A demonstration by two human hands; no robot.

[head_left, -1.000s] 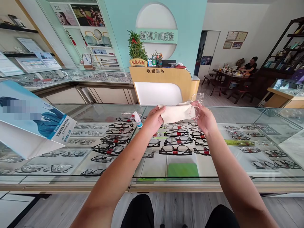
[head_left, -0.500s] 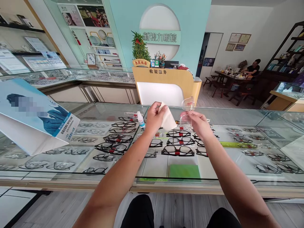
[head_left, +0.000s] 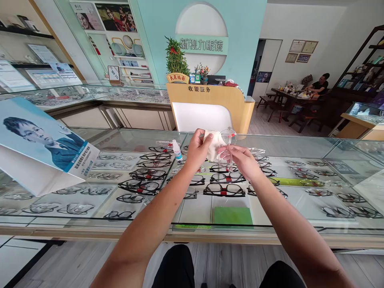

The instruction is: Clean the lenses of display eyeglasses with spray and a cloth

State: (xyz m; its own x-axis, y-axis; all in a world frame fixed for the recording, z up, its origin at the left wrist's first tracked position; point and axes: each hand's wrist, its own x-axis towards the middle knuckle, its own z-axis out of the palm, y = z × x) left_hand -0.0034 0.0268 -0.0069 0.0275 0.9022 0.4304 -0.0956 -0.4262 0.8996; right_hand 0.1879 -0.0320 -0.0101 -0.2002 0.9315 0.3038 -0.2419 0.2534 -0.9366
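My left hand (head_left: 198, 147) pinches a cream cleaning cloth (head_left: 212, 149) above the glass counter. Held by its middle in my right hand (head_left: 240, 158) is a pair of clear-framed glasses (head_left: 229, 136), one lens above my fingers and the other below. The cloth's right edge meets or overlaps the glasses; whether it touches a lens I cannot tell. Just left of my left hand, a small white bottle with a blue label (head_left: 177, 150) stands on the counter top.
Rows of glasses (head_left: 224, 190) and a green box (head_left: 233, 215) lie inside the glass display counter (head_left: 144, 237). A folded advertising card (head_left: 45, 152) stands at left. Beyond are a cashier desk (head_left: 207, 96) and a person (head_left: 321, 86) seated at a table.
My right hand has brought the clear glasses left, up against the cloth. The cloth, hanging down before, is now bunched closer to my left hand.
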